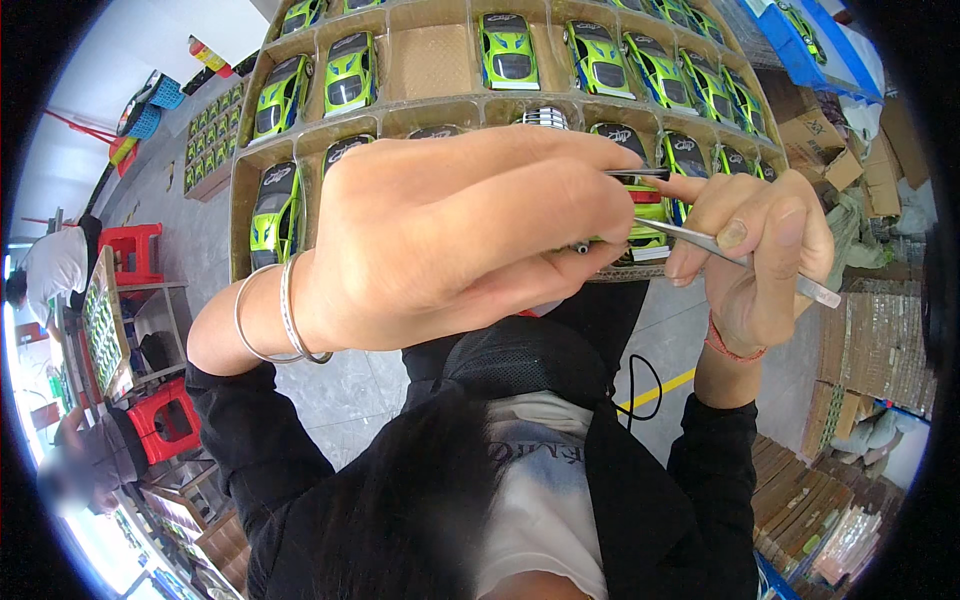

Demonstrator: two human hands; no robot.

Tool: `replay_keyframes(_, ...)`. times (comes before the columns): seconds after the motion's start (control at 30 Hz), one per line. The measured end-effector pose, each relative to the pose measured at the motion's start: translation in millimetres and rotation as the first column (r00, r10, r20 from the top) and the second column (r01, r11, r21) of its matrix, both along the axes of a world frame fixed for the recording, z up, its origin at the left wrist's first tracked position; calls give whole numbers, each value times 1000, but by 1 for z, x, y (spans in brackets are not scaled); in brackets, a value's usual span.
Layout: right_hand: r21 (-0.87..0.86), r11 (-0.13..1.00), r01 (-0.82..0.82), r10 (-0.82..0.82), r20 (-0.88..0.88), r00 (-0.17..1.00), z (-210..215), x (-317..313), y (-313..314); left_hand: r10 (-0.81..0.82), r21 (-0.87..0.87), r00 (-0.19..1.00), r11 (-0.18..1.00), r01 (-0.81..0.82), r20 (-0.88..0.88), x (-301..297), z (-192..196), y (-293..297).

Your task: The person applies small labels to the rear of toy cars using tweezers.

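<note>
My left hand (460, 225), with two bangles at its wrist, is closed around a green toy car (650, 212). Most of the car is hidden by that hand; a red strip and some green bodywork show past its fingers. My right hand (765, 235), wearing a red cord, pinches a pair of metal tweezers (705, 241), whose pointed end reaches the car. A small dark piece (640, 173) lies between the fingertips of both hands; I cannot make out its kind. Beneath them is a compartmented tray (425, 58) with rows of green and black toy cars (508, 50).
Another tray of cars (213, 140) stands on the floor at far left, near a blue basket (168, 92). Red stools (165, 420) and a person (62, 262) are at left. Stacked cardboard (872, 345) fills the right. A black cable (632, 385) crosses the yellow floor line.
</note>
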State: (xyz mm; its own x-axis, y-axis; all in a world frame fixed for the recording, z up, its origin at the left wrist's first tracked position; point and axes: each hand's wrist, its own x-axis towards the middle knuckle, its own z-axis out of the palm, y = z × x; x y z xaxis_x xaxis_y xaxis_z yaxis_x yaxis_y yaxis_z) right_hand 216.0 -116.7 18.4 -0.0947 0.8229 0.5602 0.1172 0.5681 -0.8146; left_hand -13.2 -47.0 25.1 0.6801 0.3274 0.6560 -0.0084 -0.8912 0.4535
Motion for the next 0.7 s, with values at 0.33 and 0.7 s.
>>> replay_keyframes(0.33,15,1000,-17,17,1,1000,0,1,0,25,14,999,1000,-25,-40,-1,7,0)
replay_keyframes(0.7,5,1000,-28,28,31,999,2,2,3,27,38,999,999,-26,-28,-1,6,0)
